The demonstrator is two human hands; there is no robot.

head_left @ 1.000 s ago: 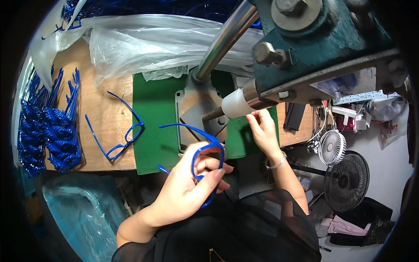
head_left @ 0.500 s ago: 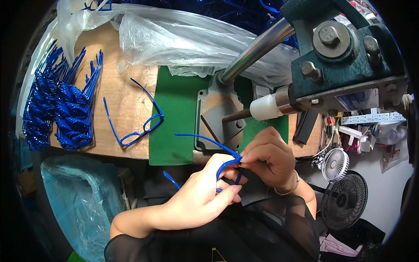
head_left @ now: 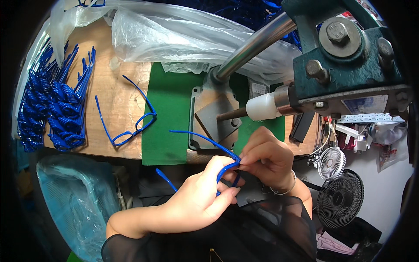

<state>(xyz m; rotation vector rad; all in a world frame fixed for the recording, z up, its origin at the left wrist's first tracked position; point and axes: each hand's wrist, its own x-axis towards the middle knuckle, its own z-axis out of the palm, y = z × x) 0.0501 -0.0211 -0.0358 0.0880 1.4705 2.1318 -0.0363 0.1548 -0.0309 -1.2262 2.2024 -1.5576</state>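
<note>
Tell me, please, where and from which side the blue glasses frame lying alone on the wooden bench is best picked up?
Grip the blue glasses frame by its front, at the bridge between the two rims, coming from the bench's near edge. The front lies nearest that edge, while both thin temple arms stretch away towards the plastic sheet. The rims look sturdier than those slender arms.

Our left hand (head_left: 205, 196) comes in from lower left, forearm bare up to a dark sleeve at the elbow, palm turned up toward the camera, fingers curled with thumb and index tip pinched together. Our right hand (head_left: 266, 157) sits just right of it, back of hand up, wrist bent with a thin bracelet on it, fingers bunched and fingertips (head_left: 244, 160) meeting the left hand's pinch. Both hands are closed in fine pinch grips, touching at the tips in front of our chest.
</note>
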